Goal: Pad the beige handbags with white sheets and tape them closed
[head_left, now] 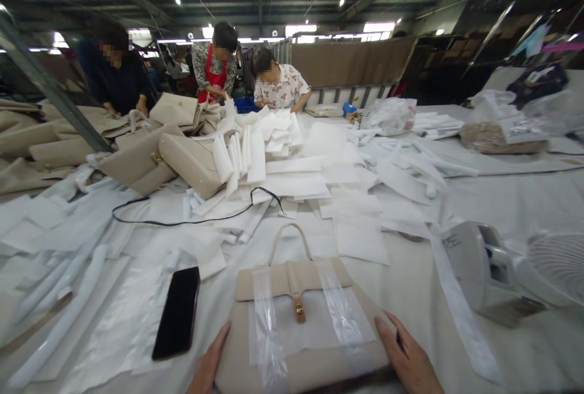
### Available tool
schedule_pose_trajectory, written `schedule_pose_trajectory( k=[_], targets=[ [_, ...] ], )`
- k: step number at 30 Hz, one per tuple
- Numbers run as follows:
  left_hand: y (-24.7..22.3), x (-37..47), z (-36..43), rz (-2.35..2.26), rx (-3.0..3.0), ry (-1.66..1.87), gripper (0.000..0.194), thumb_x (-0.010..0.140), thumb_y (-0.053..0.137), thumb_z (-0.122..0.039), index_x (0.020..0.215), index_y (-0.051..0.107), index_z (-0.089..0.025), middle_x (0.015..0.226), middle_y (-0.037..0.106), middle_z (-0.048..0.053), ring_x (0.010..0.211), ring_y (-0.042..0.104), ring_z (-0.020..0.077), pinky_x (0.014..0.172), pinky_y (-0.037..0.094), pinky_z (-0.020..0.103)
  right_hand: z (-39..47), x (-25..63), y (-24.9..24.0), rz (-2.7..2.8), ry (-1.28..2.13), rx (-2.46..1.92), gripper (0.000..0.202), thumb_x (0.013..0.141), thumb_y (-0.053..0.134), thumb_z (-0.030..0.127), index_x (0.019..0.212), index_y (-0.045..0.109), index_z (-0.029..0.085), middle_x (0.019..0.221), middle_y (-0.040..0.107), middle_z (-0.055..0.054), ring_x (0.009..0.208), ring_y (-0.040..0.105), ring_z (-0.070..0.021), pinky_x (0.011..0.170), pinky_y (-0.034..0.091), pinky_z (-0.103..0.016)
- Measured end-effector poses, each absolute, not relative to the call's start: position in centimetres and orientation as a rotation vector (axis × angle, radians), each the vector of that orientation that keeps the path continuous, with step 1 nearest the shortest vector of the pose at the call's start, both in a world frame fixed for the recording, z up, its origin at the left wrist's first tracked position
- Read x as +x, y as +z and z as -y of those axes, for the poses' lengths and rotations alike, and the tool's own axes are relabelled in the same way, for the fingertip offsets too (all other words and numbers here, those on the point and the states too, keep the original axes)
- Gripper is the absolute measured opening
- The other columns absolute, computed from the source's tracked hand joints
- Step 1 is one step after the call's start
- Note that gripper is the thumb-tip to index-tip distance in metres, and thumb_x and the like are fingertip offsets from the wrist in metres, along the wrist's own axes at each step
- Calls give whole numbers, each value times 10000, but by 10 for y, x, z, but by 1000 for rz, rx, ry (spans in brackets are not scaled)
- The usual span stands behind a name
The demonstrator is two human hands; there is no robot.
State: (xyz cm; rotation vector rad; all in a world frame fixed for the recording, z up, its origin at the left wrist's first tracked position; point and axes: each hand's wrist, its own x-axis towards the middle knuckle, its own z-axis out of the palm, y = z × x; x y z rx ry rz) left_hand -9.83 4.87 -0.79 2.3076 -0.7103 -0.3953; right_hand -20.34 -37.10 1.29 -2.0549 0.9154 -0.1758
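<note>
A beige handbag [319, 354] lies front up before me, its thin loop handle pointing away. Two strips of clear plastic [269, 339] run down over its flap, with a white sheet beneath them and a gold clasp [298, 311] between. My left hand [210, 360] grips the bag's left side, fingers partly out of sight behind the edge. On the opposite side my right hand [404, 351] holds the right edge, thumb on the front. A black smartphone [177, 314] rests left of the bag.
Beige handbags [191, 160] pile up at the back left, beside stacked white foam sheets [292, 166]. A black cord [182, 222] curls across the table. At right stands a white fan [559, 263]. Several co-workers [278, 87] work at the far side. Plastic bags [390, 115] lie behind.
</note>
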Motion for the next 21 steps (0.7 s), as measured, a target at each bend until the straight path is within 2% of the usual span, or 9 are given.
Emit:
schedule_pose_trajectory(
  k=[2, 4, 8, 11, 13, 16, 19, 21],
  targets=[
    [10, -87, -55, 636, 2055, -653, 903, 771, 638, -440, 1492, 110, -310, 1514, 298, 61, 1351, 358, 273, 1060, 395, 453, 377, -200, 17, -876, -220, -2103, 702, 719, 425, 711, 1168, 585, 196, 1172, 644, -116, 1131, 572, -312, 984, 455, -443],
    [24, -68, -55, 517, 1935, -741, 775, 814, 567, -514, 1473, 228, -286, 1481, 369, 67, 1344, 374, 255, 1069, 386, 439, 385, -194, 24, -851, -239, -2122, 661, 734, 423, 686, 1141, 611, 200, 1186, 639, -110, 1135, 571, -305, 983, 460, -440],
    [45, -15, -20, 321, 2121, -433, 596, 869, 447, -545, 1338, 465, -177, 1256, 608, 105, 1207, 535, 254, 1061, 386, 427, 401, -155, 50, -782, -252, -2169, 612, 761, 419, 638, 1120, 630, 190, 1172, 647, -110, 1013, 631, -292, 879, 514, -432],
    [58, 20, 29, 519, 2200, -399, 553, 887, 373, -511, 1259, 530, -133, 1226, 616, 124, 1139, 569, 252, 1002, 425, 392, 400, -104, 70, -452, -181, -2270, 567, 821, 380, 584, 1120, 628, 171, 1187, 634, -117, 1053, 602, -275, 888, 491, -414],
    [62, 37, 58, 648, 2217, -451, 499, 868, 398, -504, 1149, 606, -147, 1147, 651, 118, 1065, 590, 255, 950, 441, 370, 393, -69, 77, -253, -73, -2293, 497, 821, 403, 561, 1007, 669, 184, 1084, 676, -85, 1012, 608, -253, 886, 481, -375],
    [64, 54, 85, 776, 2223, -579, 424, 817, 466, -527, 918, 668, -169, 857, 689, 75, 842, 611, 241, 811, 460, 336, 381, -30, 75, -49, 118, -2310, 394, 792, 474, 527, 747, 674, 191, 797, 688, -28, 786, 618, -214, 763, 488, -318],
    [63, 67, 93, 834, 2237, -732, 435, 793, 471, -572, 729, 623, -170, 682, 614, 31, 671, 548, 194, 659, 423, 290, 376, -9, 68, 75, 326, -2313, 434, 804, 448, 525, 561, 570, 187, 585, 571, 2, 596, 521, -165, 604, 432, -276],
    [62, 74, 92, 848, 2239, -840, 476, 783, 460, -610, 634, 558, -170, 619, 541, 4, 581, 472, 151, 563, 362, 261, 378, -2, 66, 121, 468, -2300, 483, 812, 417, 560, 507, 480, 192, 515, 472, 15, 524, 426, -134, 530, 366, -259]
  ],
)
